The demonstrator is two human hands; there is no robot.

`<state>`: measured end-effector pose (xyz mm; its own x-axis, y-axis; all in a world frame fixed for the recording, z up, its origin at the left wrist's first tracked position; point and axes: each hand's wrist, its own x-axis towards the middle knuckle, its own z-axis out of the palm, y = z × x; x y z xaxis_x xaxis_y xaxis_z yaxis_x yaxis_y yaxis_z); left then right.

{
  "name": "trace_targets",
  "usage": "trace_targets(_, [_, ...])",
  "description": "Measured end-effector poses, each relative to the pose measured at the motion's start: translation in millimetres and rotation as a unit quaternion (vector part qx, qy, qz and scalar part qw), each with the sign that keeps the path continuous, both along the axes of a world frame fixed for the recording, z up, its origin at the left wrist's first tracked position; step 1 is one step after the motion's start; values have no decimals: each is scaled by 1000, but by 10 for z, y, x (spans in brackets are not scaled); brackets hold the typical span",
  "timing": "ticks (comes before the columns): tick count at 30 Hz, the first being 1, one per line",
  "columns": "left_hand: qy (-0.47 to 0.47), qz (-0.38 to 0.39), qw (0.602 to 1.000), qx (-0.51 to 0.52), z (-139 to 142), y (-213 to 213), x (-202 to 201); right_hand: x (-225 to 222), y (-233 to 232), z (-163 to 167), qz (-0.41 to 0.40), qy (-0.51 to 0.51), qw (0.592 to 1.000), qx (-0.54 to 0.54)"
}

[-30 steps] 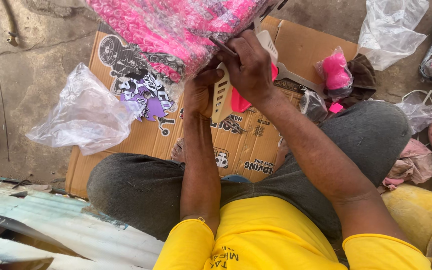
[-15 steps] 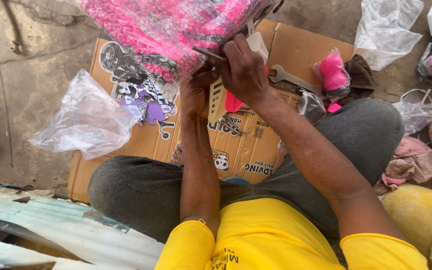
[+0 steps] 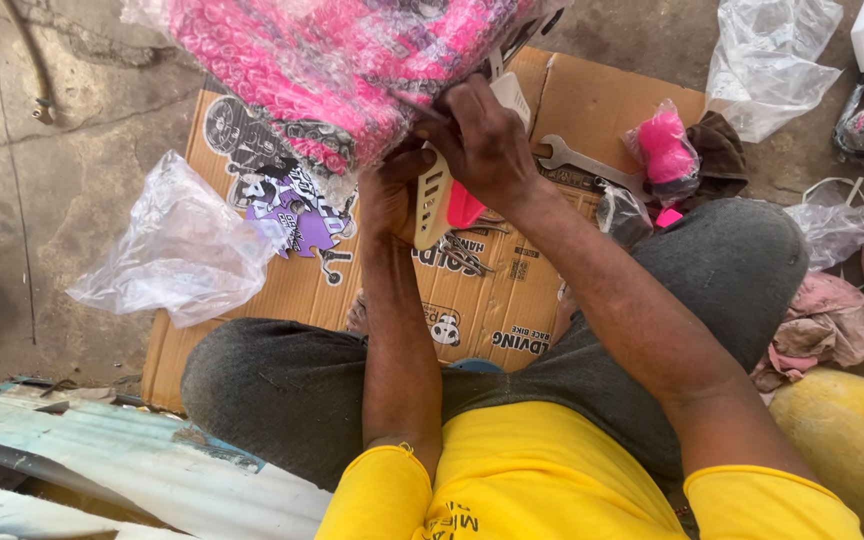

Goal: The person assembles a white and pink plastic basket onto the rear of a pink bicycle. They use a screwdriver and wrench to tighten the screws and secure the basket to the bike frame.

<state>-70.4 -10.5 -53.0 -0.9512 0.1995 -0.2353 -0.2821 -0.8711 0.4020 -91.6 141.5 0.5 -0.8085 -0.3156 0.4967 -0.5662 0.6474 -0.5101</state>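
Observation:
I sit with my knees apart over a flattened cardboard box [image 3: 572, 110]. A large pink part wrapped in bubble plastic [image 3: 332, 60] is held up in front of me. My left hand [image 3: 392, 190] grips its lower edge from beneath, next to a cream and pink plastic piece [image 3: 437, 200]. My right hand [image 3: 487, 140] is closed on a thin dark tool whose tip pokes into the wrapping. What kind of tool it is cannot be made out.
A steel wrench [image 3: 582, 160] lies on the cardboard beside a pink part in a plastic bag [image 3: 664, 150]. Crumpled clear bags lie at the left [image 3: 177, 250] and top right [image 3: 767, 60]. Corrugated metal sheet [image 3: 102, 460] is at lower left, rags [image 3: 827, 320] at right.
My right hand and the thin tool have shifted slightly along the wrapped part's edge. The wrapped part has tilted a little; my left hand keeps its hold.

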Motion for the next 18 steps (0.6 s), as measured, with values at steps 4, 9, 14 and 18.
trace_targets(4, [-14, 2, 1000, 18, -38, -33, 8, 47, -12, -5, 27, 37, 999, 17])
trace_targets(9, [-18, -10, 1000, 8, -12, -13, 11, 12, -57, -65, -37, 31, 998, 32])
trace_targets(14, [5, -4, 1000, 11, 5, -17, 6, 18, 2, -43, 9, 0, 1000, 8])
trace_targets(18, [-11, -26, 999, 27, 16, -50, 19, 69, -25, -53, 9, 19, 1000, 10])
